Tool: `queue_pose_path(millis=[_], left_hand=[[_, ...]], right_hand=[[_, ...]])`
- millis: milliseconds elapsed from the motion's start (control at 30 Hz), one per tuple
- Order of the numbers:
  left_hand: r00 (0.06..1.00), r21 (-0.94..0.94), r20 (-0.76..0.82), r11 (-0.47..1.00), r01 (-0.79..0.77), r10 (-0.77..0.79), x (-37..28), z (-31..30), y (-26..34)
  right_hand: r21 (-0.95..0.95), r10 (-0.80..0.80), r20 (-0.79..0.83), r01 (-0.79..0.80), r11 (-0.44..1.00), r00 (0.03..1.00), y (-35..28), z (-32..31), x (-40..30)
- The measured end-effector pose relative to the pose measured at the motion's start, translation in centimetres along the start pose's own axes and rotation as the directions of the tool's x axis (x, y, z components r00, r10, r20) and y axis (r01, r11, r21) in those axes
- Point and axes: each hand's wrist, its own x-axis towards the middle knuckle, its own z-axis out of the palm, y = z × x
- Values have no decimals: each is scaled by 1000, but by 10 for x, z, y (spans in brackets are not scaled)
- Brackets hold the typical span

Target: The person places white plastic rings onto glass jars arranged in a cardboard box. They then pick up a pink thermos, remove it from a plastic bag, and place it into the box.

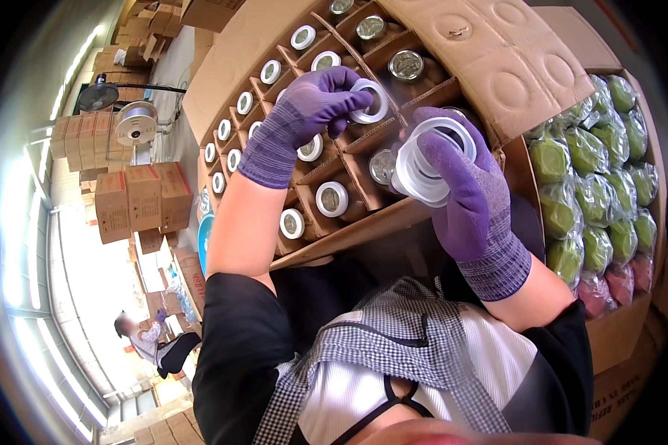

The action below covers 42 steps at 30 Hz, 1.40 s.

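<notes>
A purple work glove covers my left hand [325, 105], which pinches a white plastic ring [383, 101] above an open carton. My gloved right hand [467, 189] holds several translucent white plastic rings [423, 186] bunched together. Below both hands, the cardboard carton [362, 230] is split into cells by cardboard dividers [362, 54]. Silvery round vessels stand in the cells. Those at the left, such as one vessel [332, 200], wear white rings on top. A bare-topped vessel [406, 65] sits farther right, and another bare one [381, 166] is partly hidden near my right hand.
A cardboard flap [512, 61] with round dents folds out at the upper right. Beyond it, a carton [618, 334] holds plastic-wrapped green items [581, 194] and pink ones [597, 293]. Leftward are stacked cartons [145, 197], a fan [97, 95], a spool [136, 123] and a seated person [156, 345].
</notes>
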Motion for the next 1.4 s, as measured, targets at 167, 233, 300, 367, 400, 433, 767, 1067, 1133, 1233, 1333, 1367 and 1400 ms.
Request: queue_pose_path(millis=[167,233,300,367,400,433,767,1067,1133,1233,1333,1367,1400], left_hand=[[974,637,-189,771,27,122,11,-1,-12],[974,647,-208,759,70,88,9,-6,-23],[966,661,-234,747,73,113,5,-5,-28],[944,678,-264,734,36,198,-1,4,-29],[943,709,-257,704,37,210,-3,6,-28],[866,819,-183,559,-128,466,-4,7,-31],[898,714,39,617,-333,439,-14,-6,-34],[858,731,-33,598,-329,513,-19,-11,-32],[832,697,-86,630,-343,547,-23,-5,-28],[802,722,-43,573,-388,596,-17,9,-35],[813,834,-2,449,-319,582,-19,17,-23],[867,754,-24,578,-311,497,-25,15,-15],[912,655,-29,697,-292,409,-34,14,2]], right_hand=[[150,46,52,-54,987,998,3,2,-2],[189,58,54,-67,980,997,0,4,-2],[203,57,54,-67,977,997,-1,4,-3],[194,45,50,-54,980,998,-1,2,-4],[188,35,57,-45,981,998,-2,2,-4],[183,25,63,-37,982,998,-2,3,-5],[136,-97,-30,100,986,995,-8,-8,-4],[31,-192,7,192,981,981,1,-16,-2],[227,-54,-23,58,972,998,-5,-15,-8],[5,-178,14,177,984,984,-3,-17,-9],[88,-109,40,106,990,993,-6,-13,-7],[106,-55,94,45,993,994,-7,-12,-8],[113,-2,144,-15,994,990,-11,-11,-10]])
